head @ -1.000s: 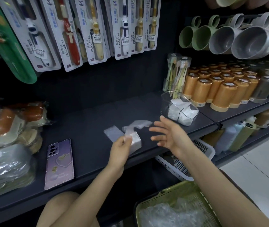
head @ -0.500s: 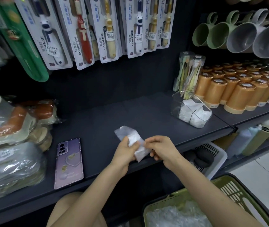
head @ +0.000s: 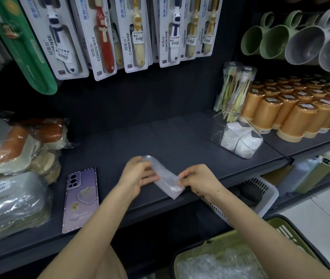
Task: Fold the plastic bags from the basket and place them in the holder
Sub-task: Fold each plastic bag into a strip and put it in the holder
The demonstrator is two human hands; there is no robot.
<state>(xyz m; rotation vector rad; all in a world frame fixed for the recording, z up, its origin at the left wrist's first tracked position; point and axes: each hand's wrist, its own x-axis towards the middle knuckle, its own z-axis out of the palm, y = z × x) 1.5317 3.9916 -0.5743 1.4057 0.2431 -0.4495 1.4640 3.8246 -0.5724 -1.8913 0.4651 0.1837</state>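
A translucent plastic bag (head: 165, 179) lies as a narrow strip near the front edge of the dark shelf (head: 160, 137). My left hand (head: 138, 175) holds its far left end, fingers curled over it. My right hand (head: 198, 181) pinches its near right end. The clear holder (head: 218, 131) stands at the right of the shelf with several folded white bags (head: 238, 139) inside. The green basket (head: 206, 250) sits low at the bottom right, with crumpled clear bags (head: 214, 266) in it.
A purple phone (head: 81, 200) lies on the shelf left of my hands. Wrapped packages (head: 13, 168) pile up at the far left. Orange cups (head: 299, 113) and a toothbrush pack (head: 234, 91) stand behind the holder. A white basket (head: 260, 194) sits below the shelf.
My right hand came in from open air and took the bag's right end. Both hands have drawn the bag out from a small folded wad into a longer strip.
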